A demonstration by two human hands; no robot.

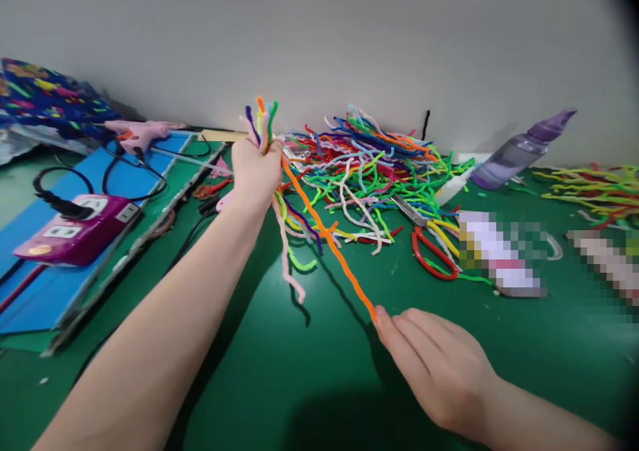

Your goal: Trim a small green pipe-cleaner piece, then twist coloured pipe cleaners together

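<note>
My left hand (257,171) is closed round a bundle of pipe cleaners (259,125) in several colours. Their tips stick up above the fist, and longer ends hang below it, among them a pale pink one. From that fist an orange pipe cleaner (344,261) runs down to the right, nearly straight, with a short side piece partway along. Its lower end is pinched between the thumb and fingers of my right hand (434,364). Behind both hands lies a large tangled pile of pipe cleaners (369,165).
Red-handled scissors (434,255) lie right of the pile, near a white-nozzled bottle (452,188) and a purple water bottle (509,155). On the left, a magenta power strip (77,235) and a pink glue gun (137,135) rest on a blue board (30,304). Cords trail across the green table (259,384).
</note>
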